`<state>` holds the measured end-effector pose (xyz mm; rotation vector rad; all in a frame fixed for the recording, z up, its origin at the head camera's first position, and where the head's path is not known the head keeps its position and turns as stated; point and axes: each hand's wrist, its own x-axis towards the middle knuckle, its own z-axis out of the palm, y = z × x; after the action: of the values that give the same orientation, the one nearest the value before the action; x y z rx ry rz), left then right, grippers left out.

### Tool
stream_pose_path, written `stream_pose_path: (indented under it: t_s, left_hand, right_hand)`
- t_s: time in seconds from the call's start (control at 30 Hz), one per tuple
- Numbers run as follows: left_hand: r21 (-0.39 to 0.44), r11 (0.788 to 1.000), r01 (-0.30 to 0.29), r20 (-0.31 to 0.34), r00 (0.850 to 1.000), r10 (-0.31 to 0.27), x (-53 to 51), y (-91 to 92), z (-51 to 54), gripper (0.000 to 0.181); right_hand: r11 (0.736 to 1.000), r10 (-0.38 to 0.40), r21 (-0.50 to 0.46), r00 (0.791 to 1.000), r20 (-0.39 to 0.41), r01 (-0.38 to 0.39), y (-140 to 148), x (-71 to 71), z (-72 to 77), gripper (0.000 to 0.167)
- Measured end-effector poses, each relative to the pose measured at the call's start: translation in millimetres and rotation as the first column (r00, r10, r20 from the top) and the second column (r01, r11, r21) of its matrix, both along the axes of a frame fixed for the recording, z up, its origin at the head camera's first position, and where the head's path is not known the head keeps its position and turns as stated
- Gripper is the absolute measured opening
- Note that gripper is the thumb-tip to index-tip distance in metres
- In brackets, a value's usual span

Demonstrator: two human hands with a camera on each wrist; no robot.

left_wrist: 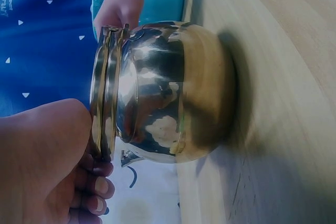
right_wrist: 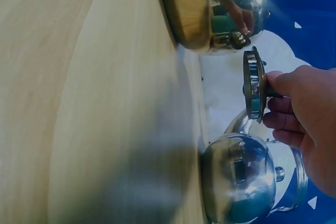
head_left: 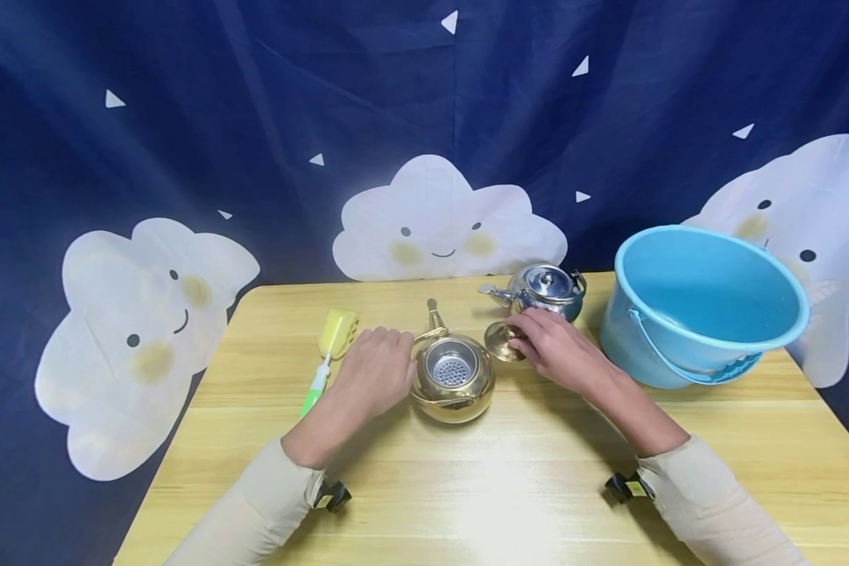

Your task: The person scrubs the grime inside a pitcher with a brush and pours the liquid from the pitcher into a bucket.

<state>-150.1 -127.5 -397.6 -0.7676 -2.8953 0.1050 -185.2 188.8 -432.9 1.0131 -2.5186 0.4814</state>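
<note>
A gold teapot (head_left: 453, 401) stands uncovered on the table, its strainer (head_left: 453, 369) showing inside. My left hand (head_left: 380, 369) grips the gold handle (left_wrist: 107, 93) at the teapot's left side, fingers curled round it. To the right of the teapot, my right hand (head_left: 555, 346) pinches the round gold lid (head_left: 504, 342) by its knob. In the right wrist view the lid (right_wrist: 254, 85) is held above the table, apart from the gold teapot (right_wrist: 210, 14). The silver teapot (right_wrist: 239, 177), with its lid on, stands just beyond my right hand.
A blue bucket (head_left: 679, 354) stands at the right with its handle hanging down in front. Left of my left hand lies a yellow sponge brush (head_left: 337, 333) with a green and white handle. A dark blue curtain (head_left: 255, 118) with clouds hangs behind the table (head_left: 424, 503).
</note>
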Motion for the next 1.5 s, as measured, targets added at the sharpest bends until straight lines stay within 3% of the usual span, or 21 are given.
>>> stream_pose_path:
  t_s: [0.63, 1.5]
  left_hand:
    - [0.007, 1.0, 0.0, 0.007, 1.0, 0.0, -0.2, -0.3, -0.7, 0.018]
    - [0.003, 1.0, -0.009, 0.013, 1.0, 0.009, 0.1, 0.4, 0.6, 0.018]
  right_hand:
    - [0.999, -0.03, 0.029, 0.997, 0.073, 0.028, 6.6, -10.1, -17.6, 0.031]
    - [0.996, 0.0, 0.091, 0.998, 0.061, -0.005, 0.2, -13.3, -31.4, 0.031]
